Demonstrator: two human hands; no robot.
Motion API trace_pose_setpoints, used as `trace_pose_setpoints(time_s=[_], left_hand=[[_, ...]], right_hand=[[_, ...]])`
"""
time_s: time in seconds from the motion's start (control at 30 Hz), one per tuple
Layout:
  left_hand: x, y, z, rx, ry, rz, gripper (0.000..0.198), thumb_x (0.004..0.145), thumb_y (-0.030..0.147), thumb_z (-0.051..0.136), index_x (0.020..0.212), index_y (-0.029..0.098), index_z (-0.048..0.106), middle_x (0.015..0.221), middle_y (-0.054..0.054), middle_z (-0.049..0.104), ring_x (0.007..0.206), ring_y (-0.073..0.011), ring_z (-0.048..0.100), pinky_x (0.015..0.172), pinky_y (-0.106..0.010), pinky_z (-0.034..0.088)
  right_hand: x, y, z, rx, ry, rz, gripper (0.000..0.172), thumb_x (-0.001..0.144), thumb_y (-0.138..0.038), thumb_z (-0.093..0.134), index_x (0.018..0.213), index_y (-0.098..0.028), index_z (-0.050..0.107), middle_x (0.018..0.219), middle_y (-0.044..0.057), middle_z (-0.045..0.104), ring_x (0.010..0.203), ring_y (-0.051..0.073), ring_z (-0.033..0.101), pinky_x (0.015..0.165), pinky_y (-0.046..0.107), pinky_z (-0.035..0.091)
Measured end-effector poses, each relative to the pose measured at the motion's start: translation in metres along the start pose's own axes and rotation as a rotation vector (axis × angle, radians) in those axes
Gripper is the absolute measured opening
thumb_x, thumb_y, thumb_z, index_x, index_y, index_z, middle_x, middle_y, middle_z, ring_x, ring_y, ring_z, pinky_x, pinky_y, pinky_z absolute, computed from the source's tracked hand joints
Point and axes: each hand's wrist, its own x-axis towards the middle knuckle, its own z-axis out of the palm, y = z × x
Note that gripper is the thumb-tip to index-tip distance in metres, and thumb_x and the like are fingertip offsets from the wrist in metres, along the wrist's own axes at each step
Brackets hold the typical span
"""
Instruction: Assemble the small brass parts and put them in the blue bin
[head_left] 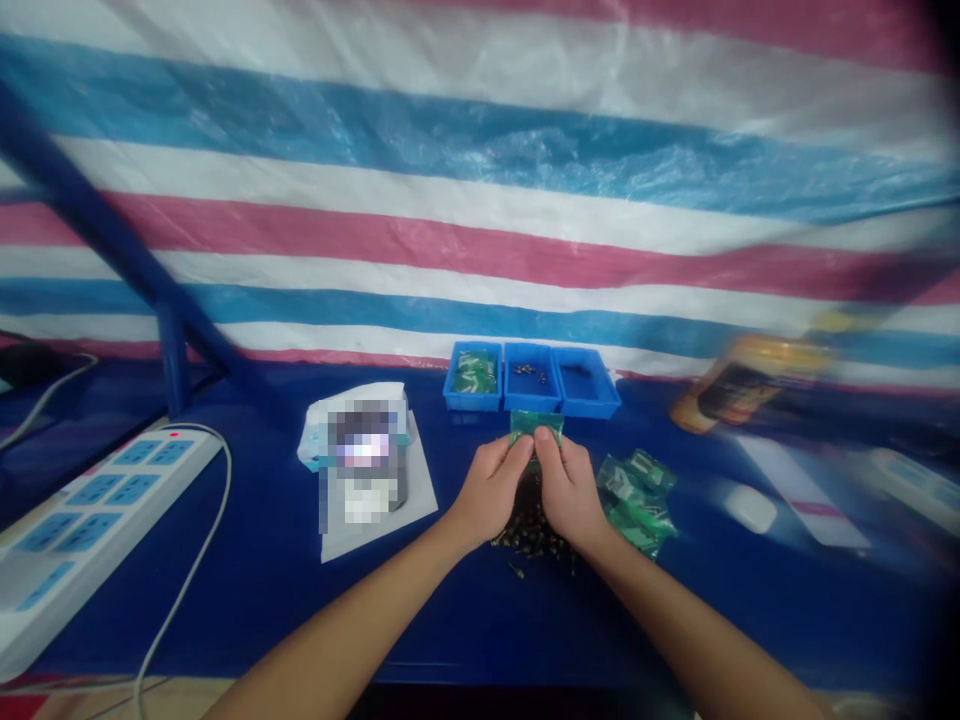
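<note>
Power strip [82, 510], one, white, cut off at the left edge; item on white paper [364, 465], one, pixelated and unreadable; left hand [491, 490] and right hand [571, 490], both pinching one small green circuit board [536, 428] at table centre; heap of dark parts [529, 532] beneath, half hidden, uncountable; blue bins [532, 378], three, behind; pile of green boards [637, 495], just right; orange container [739, 385], blurred; blue table [300, 600]; striped tarpaulin [480, 180] backdrop

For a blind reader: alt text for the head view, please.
The left hand and right hand pinch a small green board above a pile of dark parts on a blue table. Three blue bins stand behind.
</note>
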Motion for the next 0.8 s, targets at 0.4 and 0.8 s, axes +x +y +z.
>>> trace_pose_setpoints(time_s=[0.4, 0.8], left_hand=[[0.007, 0.006, -0.006, -0.008, 0.067, 0.048, 0.031, 0.094, 0.036, 0.052, 0.071, 0.016, 0.05, 0.061, 0.003, 0.042, 0.059, -0.0104, 0.04, 0.059, -0.025, 0.031], [0.009, 0.001, -0.006, 0.057, 0.232, 0.044, 0.037, 0.093, 0.04, 0.054, 0.067, 0.017, 0.042, 0.06, 0.004, 0.039, 0.058, -0.0098, 0.039, 0.058, -0.025, 0.031]], right_hand=[[0.006, -0.002, 0.002, 0.292, -0.048, 0.187, 0.029, 0.094, -0.046, 0.049, 0.081, -0.021, 0.053, 0.063, -0.004, 0.051, 0.055, 0.011, 0.044, 0.053, 0.023, 0.036], [0.013, 0.005, -0.002, 0.421, -0.071, 0.301, 0.027, 0.087, -0.044, 0.062, 0.077, -0.019, 0.059, 0.061, -0.004, 0.049, 0.053, 0.01, 0.044, 0.054, 0.024, 0.035]])
